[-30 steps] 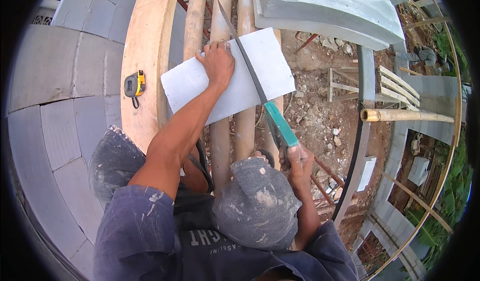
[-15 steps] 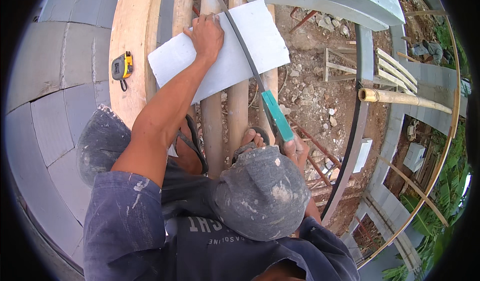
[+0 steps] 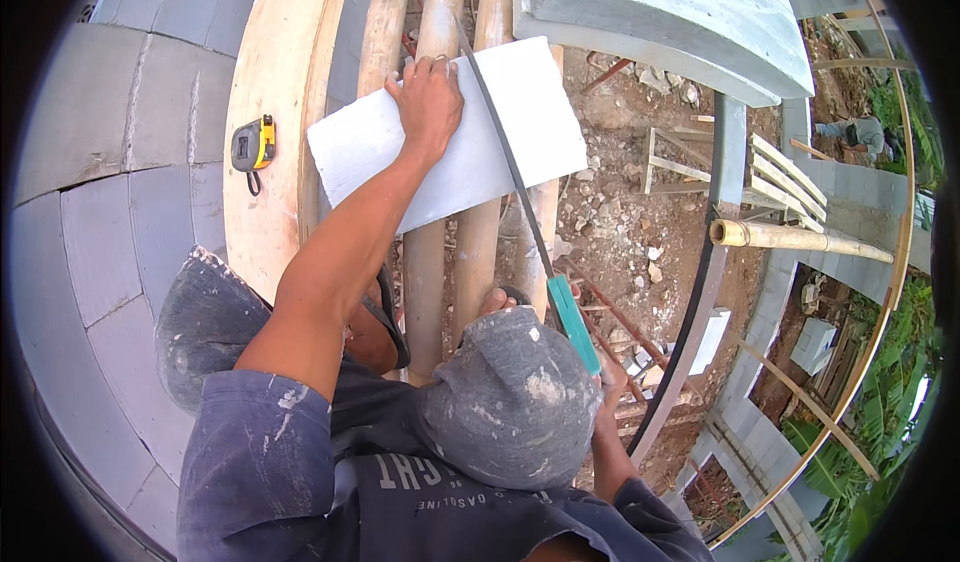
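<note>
A white lightweight concrete block [image 3: 520,112] lies slantwise across several round bamboo poles [image 3: 424,272]. My left hand [image 3: 430,107] bears down on its left half, with the fingers bent over its far edge. Across the block, right of that hand, runs the long dark blade of a handsaw [image 3: 513,167], touching the block's top. My right hand [image 3: 611,387] is closed round the saw's teal handle, beside my right knee, which partly hides the hand. No finished cut can be made out under the blade.
A yellow and black tape measure [image 3: 252,149] rests on a wooden plank [image 3: 270,92] at the left. Grey blocks [image 3: 70,122] lie beyond it. Larger pale blocks [image 3: 660,22] stand at the far right, above rubble-strewn ground. A cut bamboo pole [image 3: 800,239] juts out at right. Another person [image 3: 855,137] is far off.
My right hand has drawn the handsaw back toward me, so the handle sits nearer my body. My left hand stays on the block. The whole view has shifted slightly.
</note>
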The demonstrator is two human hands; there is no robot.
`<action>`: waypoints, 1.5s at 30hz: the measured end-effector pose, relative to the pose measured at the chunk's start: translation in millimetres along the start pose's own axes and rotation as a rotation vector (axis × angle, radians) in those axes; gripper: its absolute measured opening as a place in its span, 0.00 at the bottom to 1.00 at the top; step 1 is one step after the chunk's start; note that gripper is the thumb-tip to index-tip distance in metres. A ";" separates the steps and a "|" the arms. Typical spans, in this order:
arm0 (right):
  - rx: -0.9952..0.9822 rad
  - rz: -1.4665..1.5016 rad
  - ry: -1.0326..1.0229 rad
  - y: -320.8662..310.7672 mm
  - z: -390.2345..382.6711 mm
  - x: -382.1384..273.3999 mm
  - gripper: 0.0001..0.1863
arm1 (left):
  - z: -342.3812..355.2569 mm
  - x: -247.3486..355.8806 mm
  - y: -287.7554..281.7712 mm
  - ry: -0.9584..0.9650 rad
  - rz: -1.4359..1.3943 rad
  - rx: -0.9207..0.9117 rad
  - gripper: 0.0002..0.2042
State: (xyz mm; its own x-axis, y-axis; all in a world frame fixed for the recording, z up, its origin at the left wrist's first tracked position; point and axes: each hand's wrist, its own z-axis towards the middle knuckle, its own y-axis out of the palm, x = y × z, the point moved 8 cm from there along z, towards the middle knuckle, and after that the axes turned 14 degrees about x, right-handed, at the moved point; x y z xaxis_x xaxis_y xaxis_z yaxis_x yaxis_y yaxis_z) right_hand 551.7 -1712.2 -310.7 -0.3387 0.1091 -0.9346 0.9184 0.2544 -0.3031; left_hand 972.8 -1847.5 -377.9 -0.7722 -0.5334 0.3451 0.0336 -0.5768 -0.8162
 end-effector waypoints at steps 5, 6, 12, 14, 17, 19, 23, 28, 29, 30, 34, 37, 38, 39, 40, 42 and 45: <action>-0.003 -0.001 -0.003 21.3 25.5 -12.6 0.29 | -5.3 2.7 1.0 0.024 -0.056 0.025 0.14; -0.088 0.056 0.238 73.8 72.3 -13.5 0.26 | -7.8 -1.5 3.5 0.015 -0.035 -0.008 0.15; 0.005 0.062 0.134 8.6 5.5 5.1 0.30 | 4.6 -5.3 -1.8 -0.032 -0.016 -0.098 0.17; -0.050 0.010 0.093 -22.7 -13.4 -13.8 0.33 | -5.1 0.0 -0.4 -0.015 -0.006 -0.031 0.13; 0.030 0.029 0.101 23.1 24.8 -13.9 0.30 | -7.1 0.6 4.6 0.002 -0.055 -0.015 0.13; -0.032 0.126 0.199 81.9 90.1 -19.5 0.25 | -11.0 1.0 5.6 -0.009 -0.056 -0.018 0.14; -0.008 0.128 0.161 46.8 39.8 0.3 0.27 | -1.7 -9.0 3.9 0.013 -0.019 -0.034 0.14; 0.001 0.104 0.158 3.7 9.2 45.2 0.28 | -1.8 -3.9 11.0 0.041 -0.082 0.037 0.14; -0.043 0.089 0.125 34.0 39.6 19.5 0.27 | -4.9 -2.2 9.2 0.052 -0.115 0.037 0.14; -0.103 0.092 0.091 67.7 73.4 -1.3 0.26 | -4.6 -7.8 8.8 0.035 -0.075 0.022 0.14; -0.062 0.134 0.233 97.6 98.1 -19.3 0.24 | -4.0 -5.8 3.0 0.053 -0.036 -0.020 0.15; 0.001 0.022 0.105 15.6 12.6 -3.1 0.28 | -9.1 5.7 2.1 0.040 -0.072 -0.053 0.14; -0.024 0.035 0.082 -3.9 -13.5 -5.8 0.29 | -10.6 3.9 0.4 0.020 -0.054 -0.056 0.14; -0.025 0.018 0.050 -1.0 -5.3 -9.4 0.28 | -5.9 8.0 2.3 0.019 -0.047 -0.056 0.13; -0.024 0.001 0.031 7.1 -0.9 -19.6 0.28 | -4.9 8.6 3.2 0.030 -0.065 -0.040 0.13; -0.014 0.039 0.139 49.3 41.3 -20.2 0.26 | -6.1 13.4 6.0 0.060 -0.110 -0.011 0.13; -0.022 0.043 0.263 92.9 89.8 -29.2 0.25 | -11.2 8.1 1.9 0.056 -0.090 -0.022 0.14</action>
State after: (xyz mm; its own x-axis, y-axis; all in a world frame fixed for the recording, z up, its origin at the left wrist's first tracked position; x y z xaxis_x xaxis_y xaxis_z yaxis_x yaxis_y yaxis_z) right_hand 665.3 -1778.1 -328.3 -0.3435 0.3654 -0.8651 0.9294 0.2647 -0.2572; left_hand 959.5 -1845.9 -381.8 -0.8060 -0.4439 0.3916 -0.0511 -0.6070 -0.7931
